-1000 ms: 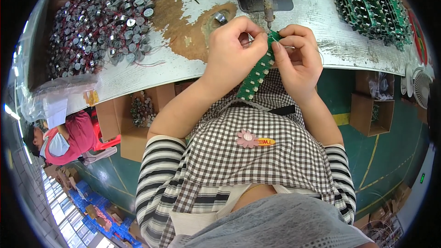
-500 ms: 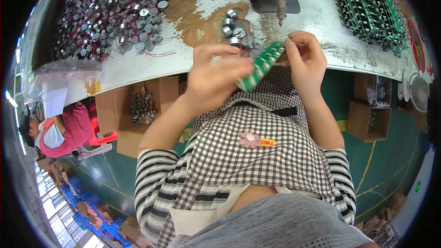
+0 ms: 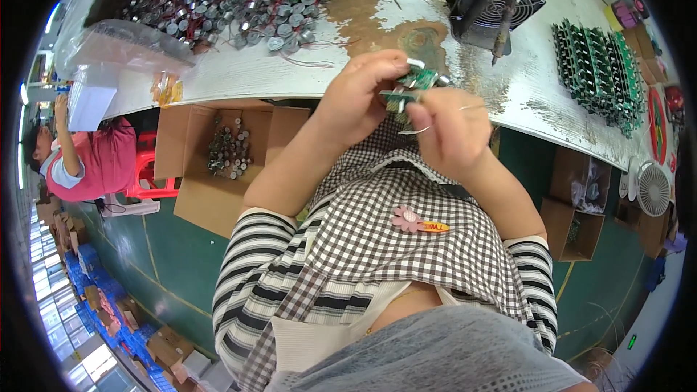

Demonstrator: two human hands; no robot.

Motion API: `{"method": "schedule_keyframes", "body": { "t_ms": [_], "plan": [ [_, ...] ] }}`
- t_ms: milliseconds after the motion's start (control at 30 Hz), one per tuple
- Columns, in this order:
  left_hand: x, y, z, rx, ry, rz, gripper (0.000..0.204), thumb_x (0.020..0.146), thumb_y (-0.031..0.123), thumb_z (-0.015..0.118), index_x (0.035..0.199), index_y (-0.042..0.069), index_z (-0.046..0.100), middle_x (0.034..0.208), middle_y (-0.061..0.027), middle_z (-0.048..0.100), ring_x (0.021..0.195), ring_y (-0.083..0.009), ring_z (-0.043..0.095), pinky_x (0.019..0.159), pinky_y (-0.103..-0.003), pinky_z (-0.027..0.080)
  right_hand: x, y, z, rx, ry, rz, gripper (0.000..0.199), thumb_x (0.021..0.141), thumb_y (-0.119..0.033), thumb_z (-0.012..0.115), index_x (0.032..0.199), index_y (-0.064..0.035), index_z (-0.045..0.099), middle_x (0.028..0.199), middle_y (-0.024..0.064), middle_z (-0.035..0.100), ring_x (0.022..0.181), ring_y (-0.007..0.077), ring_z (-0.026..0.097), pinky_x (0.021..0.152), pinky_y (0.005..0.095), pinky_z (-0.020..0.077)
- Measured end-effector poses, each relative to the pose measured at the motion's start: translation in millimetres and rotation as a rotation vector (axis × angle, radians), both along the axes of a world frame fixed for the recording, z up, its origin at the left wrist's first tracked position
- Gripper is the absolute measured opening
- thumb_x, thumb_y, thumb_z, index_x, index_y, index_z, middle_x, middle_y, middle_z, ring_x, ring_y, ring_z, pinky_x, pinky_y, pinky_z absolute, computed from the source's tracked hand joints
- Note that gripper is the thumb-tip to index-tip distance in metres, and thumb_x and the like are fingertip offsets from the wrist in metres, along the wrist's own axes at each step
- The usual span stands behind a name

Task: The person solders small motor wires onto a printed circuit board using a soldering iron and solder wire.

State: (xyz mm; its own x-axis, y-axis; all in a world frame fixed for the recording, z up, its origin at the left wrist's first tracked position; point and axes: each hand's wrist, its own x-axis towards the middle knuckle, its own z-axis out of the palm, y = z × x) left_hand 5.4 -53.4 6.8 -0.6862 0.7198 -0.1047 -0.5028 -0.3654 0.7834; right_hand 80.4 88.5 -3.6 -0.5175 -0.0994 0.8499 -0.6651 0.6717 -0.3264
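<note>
A green circuit board (image 3: 417, 78) is held up between my hands at the table's front edge. My left hand (image 3: 357, 96) is closed around its left side, thumb on top. My right hand (image 3: 459, 129) pinches at its near right side, and the fingers hide much of the board. A thin pale wire (image 3: 415, 131) curves out below the right fingertips. Small silvery parts show at the board's edges, too small to name. Just beyond the hands, a soldering iron (image 3: 504, 29) points down at the tabletop.
Round metal parts with red wires (image 3: 254, 0) are heaped at the far left. A black fan (image 3: 494, 3) stands behind the iron. Stacked green circuit boards (image 3: 599, 76) lie at right. Below the table are an open cardboard box (image 3: 210, 199) and a person in pink (image 3: 98, 160).
The view has turned, so the table appears shifted right. My left hand, blurred over the board before, now grips it. My right hand has come nearer the left, and the board sits more bunched between them.
</note>
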Motion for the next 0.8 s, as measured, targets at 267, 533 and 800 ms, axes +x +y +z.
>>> {"method": "schedule_keyframes", "body": {
  "t_ms": [267,533,800],
  "plan": [
    [21,6,-12,-0.022,0.009,0.257,0.022,0.096,0.019,0.046,0.106,0.002,0.057,0.083,0.0020,0.055,0.072,-0.0036,0.047,0.063,-0.020,0.039,-11,-2,0,0.016,0.121,-0.047,0.010,0.080,-0.002,0.069,0.081,0.0006,0.059,0.061,0.0095,0.058,0.048,0.0206,0.056,0.042,0.0303,0.0431],
    [17,24,-24,-0.179,0.617,0.567,0.028,0.100,0.026,0.045,0.086,0.003,0.053,0.068,0.0051,0.045,0.062,-0.0030,0.035,0.052,-0.021,0.030,-7,-16,-12,-0.413,-0.278,-0.109,0.014,0.091,-0.009,0.059,0.095,0.0048,0.059,0.078,0.0134,0.063,0.059,0.0193,0.061,0.053,0.0269,0.0472],
    [5,24,-21,-0.125,0.416,0.452,0.025,0.100,0.024,0.045,0.095,0.002,0.056,0.078,0.0021,0.053,0.068,-0.0048,0.045,0.061,-0.021,0.040,-7,0,-8,-0.402,-0.369,-0.184,0.011,0.091,-0.008,0.059,0.092,0.0029,0.060,0.059,0.0111,0.054,0.046,0.0195,0.054,0.044,0.0307,0.0417]
  ]
}}
